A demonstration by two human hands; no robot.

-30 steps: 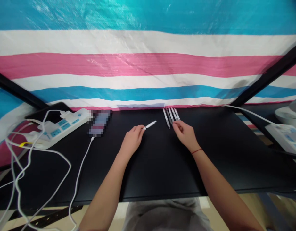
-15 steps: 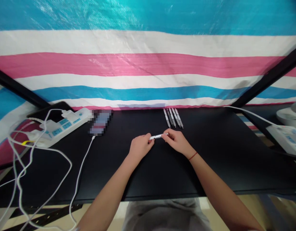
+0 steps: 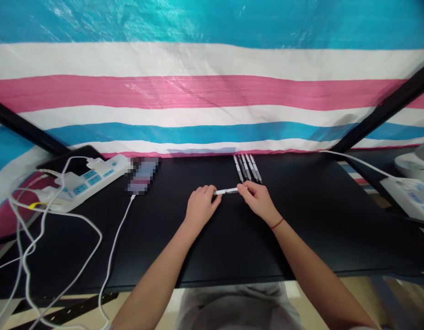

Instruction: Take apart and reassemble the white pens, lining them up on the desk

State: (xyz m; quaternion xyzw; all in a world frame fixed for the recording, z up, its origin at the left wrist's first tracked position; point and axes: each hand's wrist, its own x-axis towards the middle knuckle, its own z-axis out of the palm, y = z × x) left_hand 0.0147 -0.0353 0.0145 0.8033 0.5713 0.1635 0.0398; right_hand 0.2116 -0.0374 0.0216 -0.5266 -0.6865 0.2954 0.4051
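Observation:
Between my two hands a white and grey pen (image 3: 226, 191) lies nearly level, just above or on the black table (image 3: 229, 247). My left hand (image 3: 201, 204) is closed on its left end, thumb and fingers pinching it. The right end is pinched by my right hand (image 3: 256, 200), which has a red string round the wrist. Both tips of the pen are partly hidden by fingers. Just beyond my right hand, several similar pens (image 3: 247, 167) lie side by side in a row, pointing away from me.
At the left a white power strip (image 3: 95, 183) carries plugs and tangled white cables (image 3: 101, 236). A blurred-out phone (image 3: 143, 176) on a charging cable lies beside it. Another power strip (image 3: 410, 197) stands at the right edge. Striped sheeting (image 3: 212, 94) hangs behind the table.
Both hands have shifted slightly away from me with the pen, and the right one a little to the right. More of the pen shows between them. The row of pens stays put.

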